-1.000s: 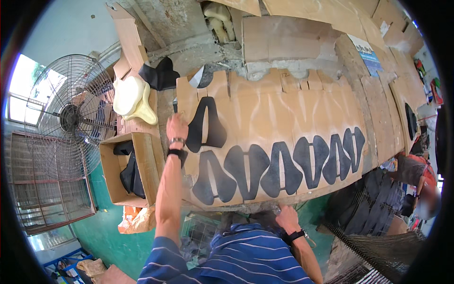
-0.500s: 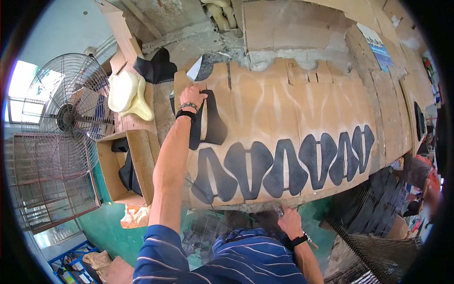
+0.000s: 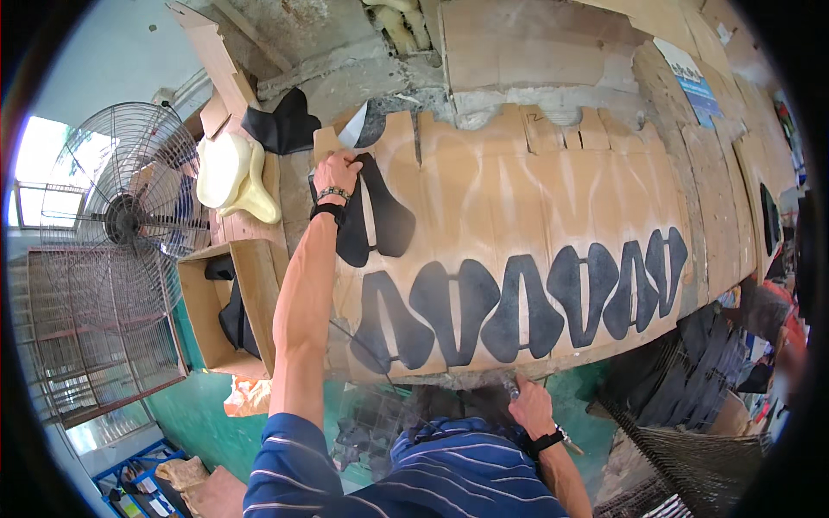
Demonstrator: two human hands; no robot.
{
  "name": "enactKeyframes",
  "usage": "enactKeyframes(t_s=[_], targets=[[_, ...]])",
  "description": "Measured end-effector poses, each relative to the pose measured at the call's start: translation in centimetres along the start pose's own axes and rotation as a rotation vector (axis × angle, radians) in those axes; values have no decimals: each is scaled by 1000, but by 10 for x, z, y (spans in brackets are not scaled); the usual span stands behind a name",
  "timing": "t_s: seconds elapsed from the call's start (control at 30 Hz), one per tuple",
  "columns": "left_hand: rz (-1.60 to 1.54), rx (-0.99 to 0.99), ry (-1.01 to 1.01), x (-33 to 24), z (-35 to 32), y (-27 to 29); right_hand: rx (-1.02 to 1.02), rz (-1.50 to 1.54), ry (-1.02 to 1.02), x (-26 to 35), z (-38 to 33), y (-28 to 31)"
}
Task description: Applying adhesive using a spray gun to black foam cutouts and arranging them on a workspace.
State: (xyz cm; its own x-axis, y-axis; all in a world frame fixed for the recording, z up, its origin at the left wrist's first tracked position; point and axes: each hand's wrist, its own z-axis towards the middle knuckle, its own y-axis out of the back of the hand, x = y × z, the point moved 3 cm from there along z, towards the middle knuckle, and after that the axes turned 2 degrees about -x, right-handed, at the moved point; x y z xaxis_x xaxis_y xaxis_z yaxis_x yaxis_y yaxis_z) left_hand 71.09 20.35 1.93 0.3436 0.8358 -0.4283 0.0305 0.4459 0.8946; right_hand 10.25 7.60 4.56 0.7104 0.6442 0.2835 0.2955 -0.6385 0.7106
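Black piece (image 3: 393, 224) slants now, its upper end shifted left with the left hand (image 3: 338, 173), fingers pinching that end. Legs spread below the grip over cardboard (image 3: 466, 198), above a row of similar pieces (image 3: 542, 315). Right hand (image 3: 534, 410), lower right, curls around a partly hidden tool (image 3: 514, 390).

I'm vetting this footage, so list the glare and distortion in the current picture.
Head view: the window at far left is washed out nearly white; head view again: the worktable's front edge looks bowed, and the picture's corners are black.
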Motion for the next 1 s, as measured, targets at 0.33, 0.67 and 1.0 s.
enactKeyframes(t_s=[0.33, 0.67, 1.0], targets=[[-58, -189, -297, -37, -82, 32, -80, 1, 44, 2, 1, 3], [29, 244, -664, -37, -161, 20, -38, -74, 46, 8, 1, 4], [1, 296, -637, -31, -163, 21, -28, -129, 44, 8, 1, -5]])
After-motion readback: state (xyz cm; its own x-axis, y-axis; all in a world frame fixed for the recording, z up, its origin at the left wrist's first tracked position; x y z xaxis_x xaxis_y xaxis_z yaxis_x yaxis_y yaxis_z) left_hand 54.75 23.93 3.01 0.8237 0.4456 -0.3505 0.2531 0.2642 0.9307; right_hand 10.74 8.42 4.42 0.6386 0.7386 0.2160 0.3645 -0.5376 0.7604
